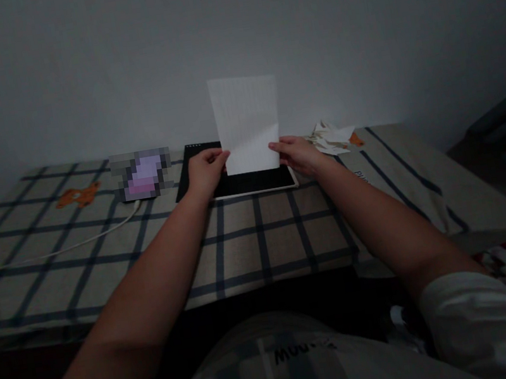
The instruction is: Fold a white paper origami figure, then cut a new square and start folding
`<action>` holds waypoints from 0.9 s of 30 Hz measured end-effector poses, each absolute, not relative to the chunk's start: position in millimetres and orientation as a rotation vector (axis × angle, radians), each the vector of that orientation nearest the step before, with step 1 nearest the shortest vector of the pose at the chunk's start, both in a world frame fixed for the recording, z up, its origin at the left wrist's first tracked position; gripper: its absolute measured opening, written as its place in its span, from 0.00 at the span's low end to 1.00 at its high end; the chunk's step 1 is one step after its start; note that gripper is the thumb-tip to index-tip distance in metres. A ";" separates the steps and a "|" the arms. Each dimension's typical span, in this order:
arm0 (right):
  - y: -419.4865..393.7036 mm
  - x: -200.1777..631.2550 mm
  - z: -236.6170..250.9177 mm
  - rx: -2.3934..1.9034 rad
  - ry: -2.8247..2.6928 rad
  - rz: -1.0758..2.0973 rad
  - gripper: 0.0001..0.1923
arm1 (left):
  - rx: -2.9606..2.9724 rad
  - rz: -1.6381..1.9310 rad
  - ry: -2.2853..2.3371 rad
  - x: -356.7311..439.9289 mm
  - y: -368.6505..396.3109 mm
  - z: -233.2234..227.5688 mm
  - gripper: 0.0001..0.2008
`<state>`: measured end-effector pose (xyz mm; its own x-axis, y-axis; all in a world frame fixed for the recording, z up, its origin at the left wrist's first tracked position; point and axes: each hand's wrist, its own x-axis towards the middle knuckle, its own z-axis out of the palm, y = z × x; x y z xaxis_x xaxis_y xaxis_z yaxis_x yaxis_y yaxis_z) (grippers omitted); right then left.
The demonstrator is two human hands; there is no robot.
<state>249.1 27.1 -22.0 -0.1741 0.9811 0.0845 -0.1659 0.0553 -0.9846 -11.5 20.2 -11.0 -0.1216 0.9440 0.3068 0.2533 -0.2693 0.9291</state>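
A white sheet of paper (248,120) stands upright between my hands, faint vertical lines running down it. My left hand (206,168) pinches its lower left edge between thumb and fingers. At the lower right edge, my right hand (299,153) grips the sheet in the same way. Beneath the paper lies a flat black board or pad (252,182) with a light rim along its front and right side. Part of this black surface is hidden by the paper and my hands.
A phone (144,175), blurred out, lies left with a white cable (97,236) attached. Orange pieces (78,195) rest farther left. Folded or torn white paper pieces (331,137) lie right of my hand. A checked cloth (283,229) covers the table, against a grey wall (227,27).
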 end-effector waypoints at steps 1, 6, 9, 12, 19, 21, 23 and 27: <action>27.0 249.2 -21.7 -0.958 -1.253 1.360 0.14 | 1.528 1.431 1.361 -11.3 19.5 -9.8 0.06; 25.4 247.1 -16.9 -1.058 -1.244 1.328 0.08 | 1.505 1.461 1.378 -11.3 20.5 -7.6 0.04; 22.3 244.1 -11.4 -1.108 -1.229 1.281 0.07 | 1.518 1.469 1.371 -11.9 22.4 -7.8 0.03; 18.8 240.6 -6.0 -1.142 -1.216 1.234 0.10 | 1.519 1.462 1.354 -11.9 23.1 -8.1 0.02; 16.8 240.5 -1.8 -1.165 -1.177 1.217 0.15 | 1.493 1.482 1.340 -9.9 21.8 -8.1 0.02; 16.9 242.6 -2.6 -1.148 -1.167 1.304 0.12 | 1.480 1.497 1.334 -10.8 23.3 -8.5 0.02; 16.8 243.6 -3.4 -1.156 -1.152 1.369 0.10 | 1.473 1.516 1.331 -12.7 25.6 -9.2 0.02; 15.0 241.1 -2.0 -1.184 -1.134 1.353 0.13 | 1.481 1.535 1.348 -16.1 29.3 -10.4 0.03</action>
<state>241.1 15.0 -2.0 -0.0532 0.9948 -0.0874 -0.0872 -0.0918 -0.9920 -16.1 29.3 -10.4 -0.1897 0.9218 0.3381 0.2165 -0.2966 0.9301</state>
